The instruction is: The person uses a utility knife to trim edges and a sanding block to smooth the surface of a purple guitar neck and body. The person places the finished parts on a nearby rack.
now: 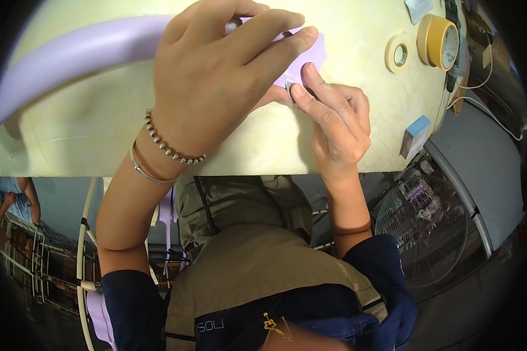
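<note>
A glossy lilac part lies over the pale yellow tabletop (263, 146). Its long curved band (93, 44) sweeps from the left edge to beneath my left hand (214, 73), and its angular end (311, 54) shows past my fingers. That hand grips this end, with its thumb underneath and fingers bent across the top. My right hand (338, 120) is closed at the lower edge of the lilac end, its fingertips on a small grey, thin-looking piece (288, 89). Most of that piece is hidden, so its kind cannot be told.
Right of my hands are a narrow cream tape roll (391, 57), wide yellow tape rolls (430, 40) and a small blue-and-white box (416, 136) by the table edge. A caged fan (421, 228) stands below right. Another person (19, 199) is at lower left, near metal racks (35, 251).
</note>
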